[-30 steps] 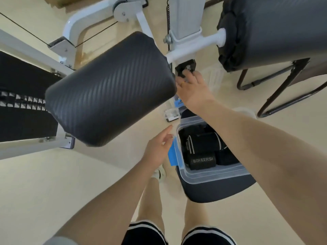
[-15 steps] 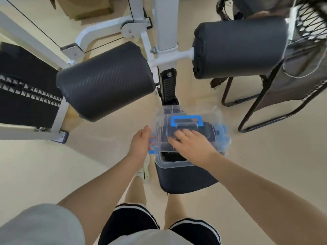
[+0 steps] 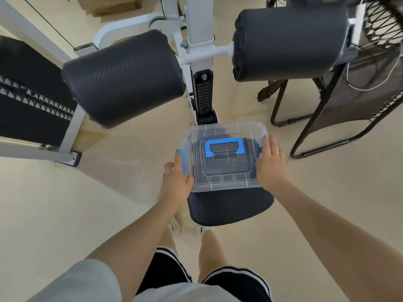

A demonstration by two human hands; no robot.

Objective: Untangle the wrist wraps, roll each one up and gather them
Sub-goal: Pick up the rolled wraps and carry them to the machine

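Observation:
A clear plastic box (image 3: 226,130) with its lid on and a blue handle (image 3: 224,147) stands on a black padded seat (image 3: 229,209). Dark rolled wrist wraps (image 3: 196,150) show dimly through the lid. My left hand (image 3: 176,178) lies against the box's left side, with straight fingers along the blue latch (image 3: 185,163). Flat on the lid's right edge rests my right hand (image 3: 271,167), fingers pointing away from me.
Two black roller pads (image 3: 124,79) (image 3: 287,40) on a white machine frame (image 3: 199,25) hang just beyond the box. A dark metal folding chair (image 3: 316,131) stands at the right, a black panel (image 3: 26,94) at the left. My legs stand below the seat on a beige floor.
The box was open with the wraps showing. My right hand brought the lid from the machine and set it on. Both hands now sit at the lid's sides.

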